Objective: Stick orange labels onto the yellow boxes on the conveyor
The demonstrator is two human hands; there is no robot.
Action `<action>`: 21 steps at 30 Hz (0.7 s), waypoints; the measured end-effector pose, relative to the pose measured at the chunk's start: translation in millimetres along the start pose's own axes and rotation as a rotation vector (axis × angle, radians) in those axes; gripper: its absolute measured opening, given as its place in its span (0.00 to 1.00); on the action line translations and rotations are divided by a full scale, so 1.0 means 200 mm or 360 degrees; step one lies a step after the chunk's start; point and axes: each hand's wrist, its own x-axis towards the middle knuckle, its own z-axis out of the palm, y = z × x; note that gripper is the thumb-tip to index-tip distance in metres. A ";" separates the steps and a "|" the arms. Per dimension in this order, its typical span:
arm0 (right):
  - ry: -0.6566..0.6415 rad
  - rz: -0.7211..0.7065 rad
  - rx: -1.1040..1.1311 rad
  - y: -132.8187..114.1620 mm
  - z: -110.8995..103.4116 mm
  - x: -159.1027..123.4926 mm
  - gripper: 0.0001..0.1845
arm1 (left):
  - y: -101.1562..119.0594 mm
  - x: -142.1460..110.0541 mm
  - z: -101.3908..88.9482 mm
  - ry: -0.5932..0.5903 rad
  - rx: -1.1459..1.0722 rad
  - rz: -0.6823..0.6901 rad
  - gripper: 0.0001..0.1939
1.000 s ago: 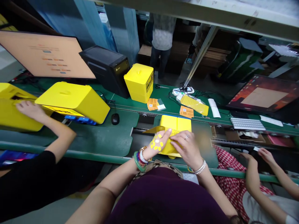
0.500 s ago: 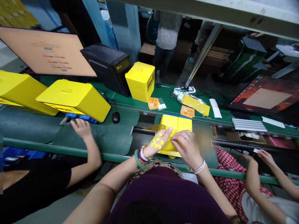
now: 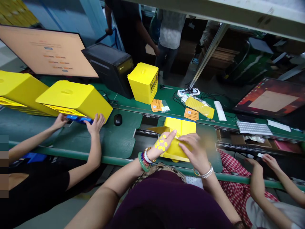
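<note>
My left hand (image 3: 163, 143), with several round yellow stickers on its back, is closed on a thin yellow sheet (image 3: 160, 129). One end of the sheet sticks out to the left; the rest is partly hidden by my fingers. Close to my left thumb tip is my right hand (image 3: 194, 151), thumb and index finger slightly apart, nothing visible between them. Under both hands lies a yellow box (image 3: 188, 125) on the green work surface, partly covered by them.
A yellow lidded bin (image 3: 143, 84) stands behind, near orange cards (image 3: 191, 114) and a bagged yellow sheet (image 3: 200, 106). At left, a co-worker's hands (image 3: 95, 123) hold a tilted yellow bin (image 3: 69, 95) near a mouse (image 3: 118, 120). Another person's hands (image 3: 271, 160) are at right.
My right hand has shifted slightly right and its fingers have spread a little. The left co-worker's second hand has come to the tilted bin. A person in dark clothing has appeared behind.
</note>
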 end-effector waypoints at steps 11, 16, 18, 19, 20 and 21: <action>0.0094 -0.0238 -0.0195 -0.02 0.05 -0.02 0.15 | 0.03 0.00 0.00 -0.0033 -0.0131 -0.0077 0.31; 0.0261 0.0017 0.0219 -0.04 0.02 -0.04 0.10 | -0.02 0.05 0.01 -0.0113 0.0490 0.0222 0.29; 0.0340 0.0205 0.0429 -0.06 0.00 -0.04 0.09 | -0.03 0.06 0.02 -0.0174 0.0788 0.0337 0.27; 0.0346 0.0290 0.0531 -0.07 -0.01 -0.03 0.09 | -0.04 0.06 0.03 -0.0213 0.0903 0.0387 0.26; 0.0330 0.0359 0.0620 -0.08 -0.01 -0.02 0.10 | -0.04 0.06 0.05 -0.0254 0.1007 0.0443 0.24; 0.0303 0.0411 0.0687 -0.09 -0.01 -0.01 0.10 | -0.04 0.05 0.06 -0.0302 0.1113 0.0516 0.23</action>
